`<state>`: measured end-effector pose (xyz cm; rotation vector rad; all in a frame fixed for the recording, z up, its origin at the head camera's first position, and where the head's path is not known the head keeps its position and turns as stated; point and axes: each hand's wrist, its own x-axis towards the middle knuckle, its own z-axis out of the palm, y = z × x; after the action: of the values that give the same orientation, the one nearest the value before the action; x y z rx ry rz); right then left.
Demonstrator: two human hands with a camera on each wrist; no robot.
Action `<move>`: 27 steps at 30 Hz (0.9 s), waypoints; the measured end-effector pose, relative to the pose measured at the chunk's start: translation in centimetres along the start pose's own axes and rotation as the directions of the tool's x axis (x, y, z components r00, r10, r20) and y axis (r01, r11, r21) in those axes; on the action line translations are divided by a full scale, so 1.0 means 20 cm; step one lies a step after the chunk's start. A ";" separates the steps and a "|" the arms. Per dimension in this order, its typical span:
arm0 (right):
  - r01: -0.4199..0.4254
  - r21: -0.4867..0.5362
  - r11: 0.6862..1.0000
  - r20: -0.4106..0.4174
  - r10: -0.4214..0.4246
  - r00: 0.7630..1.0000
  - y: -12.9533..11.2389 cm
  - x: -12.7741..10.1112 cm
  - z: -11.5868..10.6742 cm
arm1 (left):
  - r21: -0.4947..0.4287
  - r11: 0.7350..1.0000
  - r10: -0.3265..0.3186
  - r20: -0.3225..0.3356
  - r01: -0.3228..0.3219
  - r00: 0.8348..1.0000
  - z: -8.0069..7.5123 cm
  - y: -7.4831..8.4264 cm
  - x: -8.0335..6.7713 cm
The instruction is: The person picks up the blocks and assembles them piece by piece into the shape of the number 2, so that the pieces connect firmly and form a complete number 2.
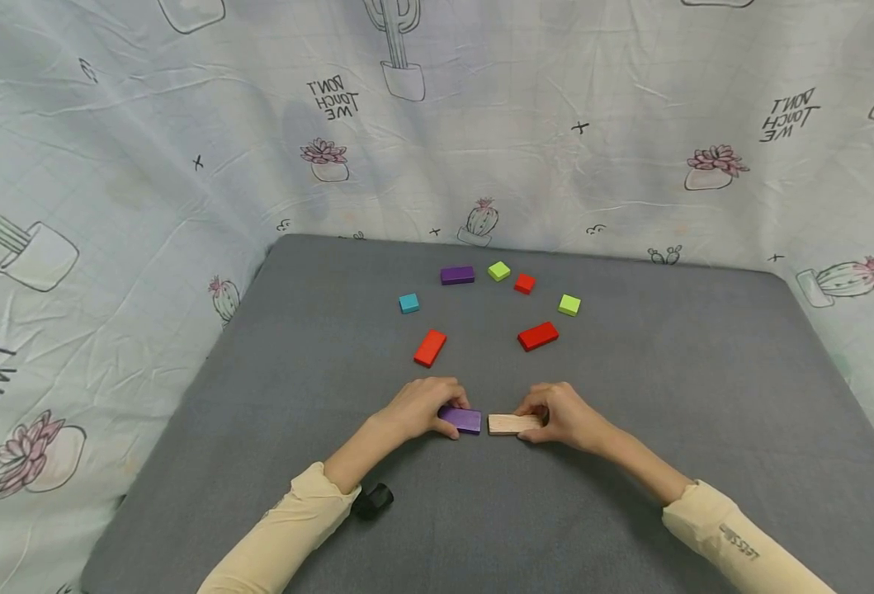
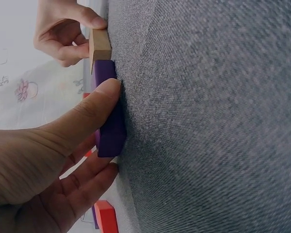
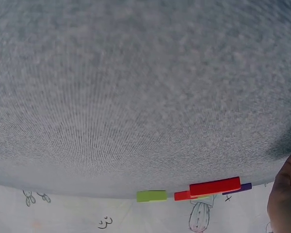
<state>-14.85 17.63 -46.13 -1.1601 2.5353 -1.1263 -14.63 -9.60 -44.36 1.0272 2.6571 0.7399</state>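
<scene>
A purple block (image 1: 462, 420) lies flat on the grey table (image 1: 704, 396), pinched by my left hand (image 1: 418, 408) between thumb and fingers. Just right of it lies a plain wooden block (image 1: 509, 424), held at its right end by my right hand (image 1: 564, 415). The two blocks lie end to end with a small gap. In the left wrist view my thumb (image 2: 94, 104) presses the purple block (image 2: 109, 116), with the wooden block (image 2: 100, 44) and the other hand (image 2: 63, 31) beyond. The right wrist view shows mostly table and a sliver of my hand (image 3: 286, 199).
Further back lie two red blocks (image 1: 430, 347) (image 1: 538, 336), a small blue cube (image 1: 408, 303), a purple block (image 1: 457, 275), two green cubes (image 1: 499, 271) (image 1: 569, 304) and a small red cube (image 1: 524, 283). A black object (image 1: 372, 501) sits by my left sleeve. Patterned cloth (image 1: 110, 165) surrounds the table.
</scene>
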 end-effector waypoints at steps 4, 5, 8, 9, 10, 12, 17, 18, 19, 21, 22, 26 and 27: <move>0.006 -0.005 1.000 0.005 -0.006 1.000 0.00 0.01 0.01 | -0.002 1.000 -0.018 0.007 0.018 1.000 0.00 0.00 0.00; 0.006 -0.007 1.000 0.007 -0.006 1.000 0.00 0.01 0.01 | 0.000 1.000 -0.021 0.008 0.021 1.000 0.00 0.00 0.00; 0.010 -0.007 1.000 0.010 -0.010 1.000 -0.01 0.02 0.02 | 0.002 1.000 -0.024 0.012 0.024 1.000 0.00 0.00 0.01; 0.013 -0.007 1.000 0.011 -0.012 1.000 -0.01 0.02 0.02 | 0.002 1.000 -0.024 0.013 0.024 1.000 0.00 0.00 0.01; 0.014 -0.007 1.000 0.012 -0.014 1.000 -0.01 0.02 0.02 | 0.002 1.000 -0.022 0.014 0.022 1.000 0.00 0.00 0.01; 0.018 -0.007 1.000 0.014 -0.018 1.000 -0.01 0.02 0.03 | 0.004 1.000 -0.016 0.014 0.016 1.000 0.00 0.00 0.01; 0.024 -0.009 1.000 0.015 -0.024 1.000 -0.01 0.03 0.03 | 0.012 1.000 -0.010 0.017 0.009 1.000 0.00 0.01 0.01; 0.024 -0.008 1.000 0.015 -0.024 1.000 -0.01 0.03 0.03 | 0.014 1.000 -0.009 0.017 0.009 1.000 0.00 0.01 0.01; 0.024 -0.008 1.000 0.016 -0.023 1.000 -0.02 0.03 0.03 | 0.014 1.000 -0.008 0.018 0.008 1.000 0.00 0.01 0.01; 0.024 -0.005 1.000 0.019 -0.024 1.000 -0.02 0.03 0.03 | 0.016 1.000 -0.009 0.019 0.009 1.000 0.00 0.01 0.01; 0.025 -0.002 1.000 0.021 -0.025 0.999 -0.02 0.03 0.02 | 0.017 1.000 -0.011 0.021 0.011 1.000 0.00 0.01 0.01; 0.033 0.004 0.999 0.029 -0.033 0.999 -0.02 0.04 0.02 | 0.018 1.000 -0.020 0.029 0.020 0.999 0.00 0.00 0.02; 0.035 0.006 0.999 0.031 -0.035 0.999 -0.02 0.04 0.02 | 0.017 1.000 -0.023 0.031 0.023 0.999 0.00 0.00 0.02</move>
<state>-15.02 16.72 -46.08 -1.2157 2.4970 -1.1134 -14.83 -9.33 -44.30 1.0026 2.6489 0.6926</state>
